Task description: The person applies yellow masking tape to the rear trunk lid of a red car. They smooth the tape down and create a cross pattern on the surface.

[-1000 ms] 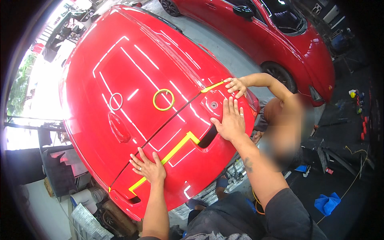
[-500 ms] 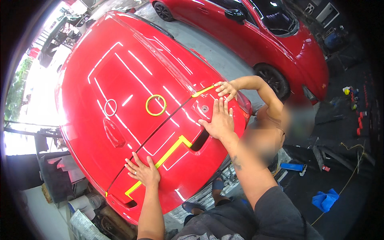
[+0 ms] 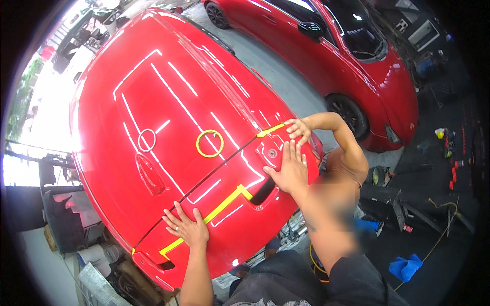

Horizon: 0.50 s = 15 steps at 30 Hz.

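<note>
Palm down on the glossy red car's rear panel [image 3: 240,239], my left hand [image 3: 189,227] has its fingers spread, the tips near the dark seam. A long yellow masking tape strip [image 3: 224,204] runs beside and partly behind it, with angled ends. My right hand [image 3: 290,168] also lies open on the panel, near a round fitting [image 3: 272,153] and a dark slot [image 3: 263,193]. Just beyond it, another person's hand [image 3: 298,130] touches the outer end of a short yellow tape piece [image 3: 270,131]. A yellow-green tape roll [image 3: 210,156] and a thin grey ring [image 3: 139,140] lie past the seam.
A fin-shaped antenna [image 3: 148,173] rises from the red roof. The other person's bent arm [image 3: 347,137] reaches in from the right. Behind it stands a second red car [image 3: 301,56]. A blue cloth [image 3: 406,268] lies on the dark surface at lower right.
My view has shifted slightly, so the car and hands sit lower and farther right in the picture. Both my hands keep their places on the panel, as does the other person's hand.
</note>
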Each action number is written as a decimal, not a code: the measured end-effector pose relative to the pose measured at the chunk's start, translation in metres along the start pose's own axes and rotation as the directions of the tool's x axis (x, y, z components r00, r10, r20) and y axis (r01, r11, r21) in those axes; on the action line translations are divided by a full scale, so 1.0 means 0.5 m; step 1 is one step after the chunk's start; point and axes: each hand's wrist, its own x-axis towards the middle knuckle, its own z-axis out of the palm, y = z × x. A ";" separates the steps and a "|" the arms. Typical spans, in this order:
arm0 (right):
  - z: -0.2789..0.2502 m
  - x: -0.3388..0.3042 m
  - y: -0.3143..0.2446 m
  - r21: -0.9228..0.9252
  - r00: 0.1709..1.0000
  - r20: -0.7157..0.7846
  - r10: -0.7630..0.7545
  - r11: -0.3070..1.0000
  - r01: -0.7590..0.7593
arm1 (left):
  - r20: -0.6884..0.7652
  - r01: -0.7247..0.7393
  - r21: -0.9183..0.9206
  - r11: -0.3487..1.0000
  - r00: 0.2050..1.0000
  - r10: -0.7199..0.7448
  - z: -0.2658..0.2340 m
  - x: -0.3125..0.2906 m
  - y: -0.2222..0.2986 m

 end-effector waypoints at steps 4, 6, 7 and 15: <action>0.025 0.000 0.002 -0.030 0.999 -0.041 -0.004 1.000 0.003 | 0.008 -0.016 0.008 1.000 1.000 0.016 0.002 0.007 0.000; 0.026 0.000 -0.004 -0.085 1.000 -0.025 0.008 0.996 -0.010 | 0.044 -0.020 0.002 1.000 0.999 0.019 0.004 0.008 0.000; 0.031 0.006 -0.006 -0.107 1.000 -0.020 0.001 0.994 -0.003 | 0.045 -0.019 0.010 1.000 0.999 0.019 0.006 0.008 -0.002; 0.047 0.026 -0.010 -0.142 1.000 -0.027 -0.007 0.990 0.004 | 0.041 -0.060 0.033 0.998 0.997 0.059 0.021 0.015 -0.019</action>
